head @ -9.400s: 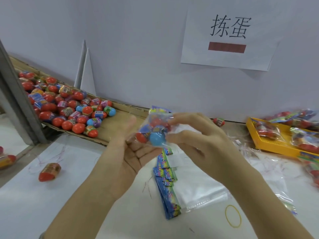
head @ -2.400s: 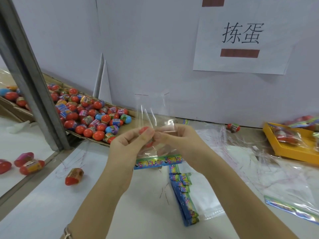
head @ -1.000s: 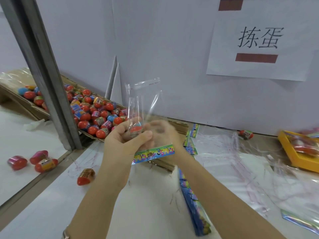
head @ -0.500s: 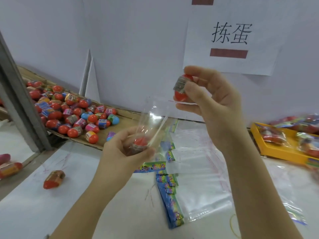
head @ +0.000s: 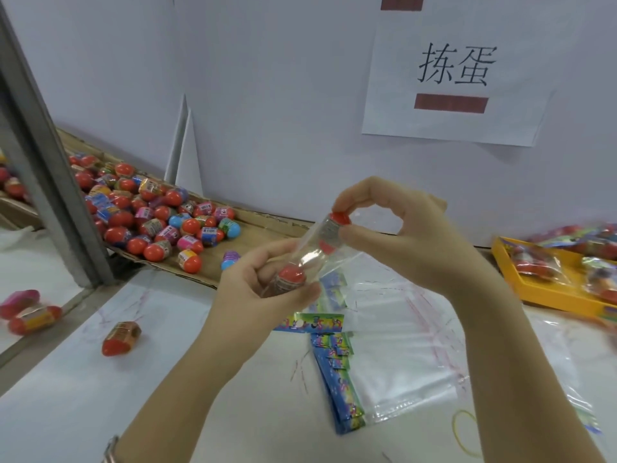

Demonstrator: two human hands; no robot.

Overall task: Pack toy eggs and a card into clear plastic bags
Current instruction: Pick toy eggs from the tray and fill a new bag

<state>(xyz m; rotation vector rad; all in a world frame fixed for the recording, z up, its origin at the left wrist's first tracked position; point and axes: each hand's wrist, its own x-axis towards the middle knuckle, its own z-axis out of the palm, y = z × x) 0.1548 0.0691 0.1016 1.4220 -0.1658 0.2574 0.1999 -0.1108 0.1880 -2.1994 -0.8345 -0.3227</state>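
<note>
1. We have a first egg (head: 292,274) at the bottom of the bag (head: 314,255) and a second egg (head: 339,220) entering its mouth. By our reckoning, more eggs and one of the cards (head: 340,389) at 5 o'clock remain.
2. Our left hand (head: 260,289) curls round the bag's lower end. At its 1 o'clock, our right hand (head: 410,238) pinches the second egg between thumb and fingertips.

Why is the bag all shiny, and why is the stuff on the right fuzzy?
Head view: the clear bag in the left hand catches light, giving white glare streaks; head view, right edge: the yellow tray and its packs look smeared, while the paper sign reads sharp; the grey post leans, likely wide-lens distortion.
</note>
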